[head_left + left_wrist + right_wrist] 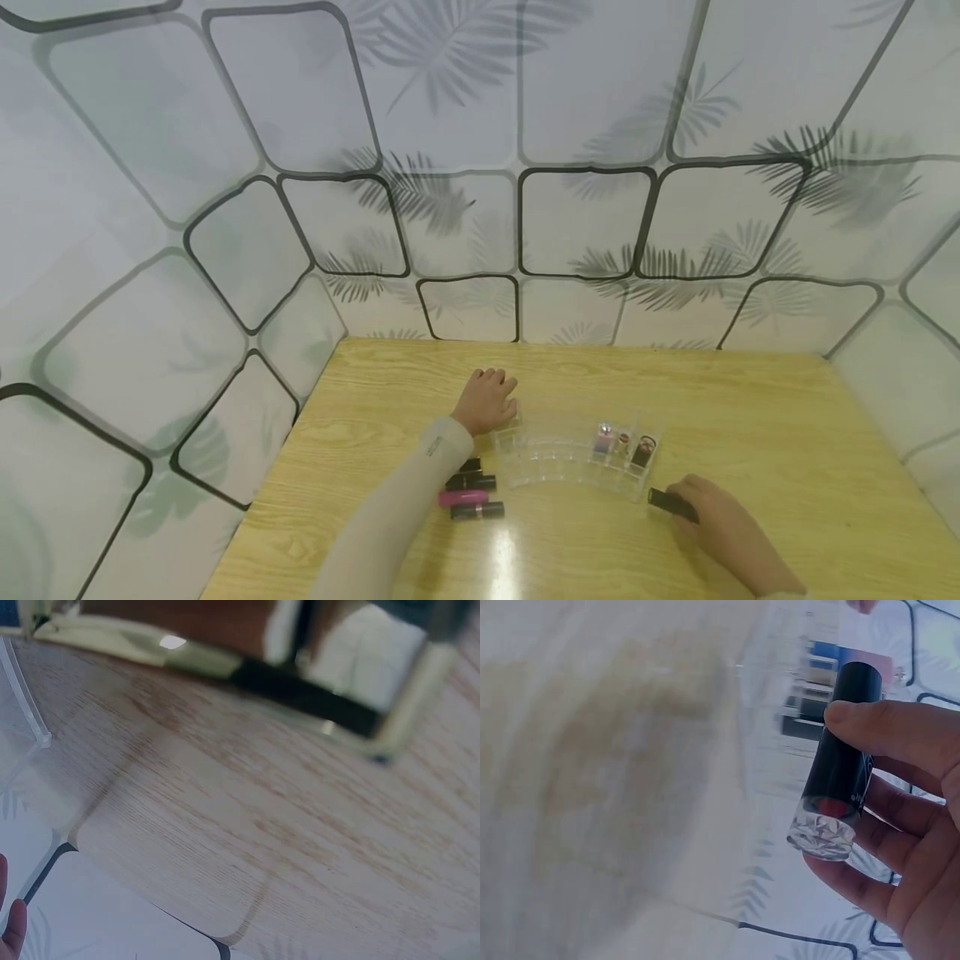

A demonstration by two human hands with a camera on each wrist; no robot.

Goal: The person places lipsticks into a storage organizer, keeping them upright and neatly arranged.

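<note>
My right hand [708,517] holds a black lipstick tube [847,742], thumb on one side and fingers behind. The tube has a clear faceted end with red inside, pointing down in the right wrist view. It is near the right front corner of a clear curved organizer [555,479]. My left hand [486,402] rests at the organizer's left back corner, fingers extended, thumb at its edge. A few lipsticks, one of them a dark one [643,451], stand in the organizer's right-hand compartments.
Left of the organizer, beside my left sleeve [390,500], lie several tubes, including a pink one [463,497] and a black one [477,510]. Shiny gold-and-black cases [225,671] blur close to the left wrist camera. Patterned walls [585,225] border the wooden table [787,433].
</note>
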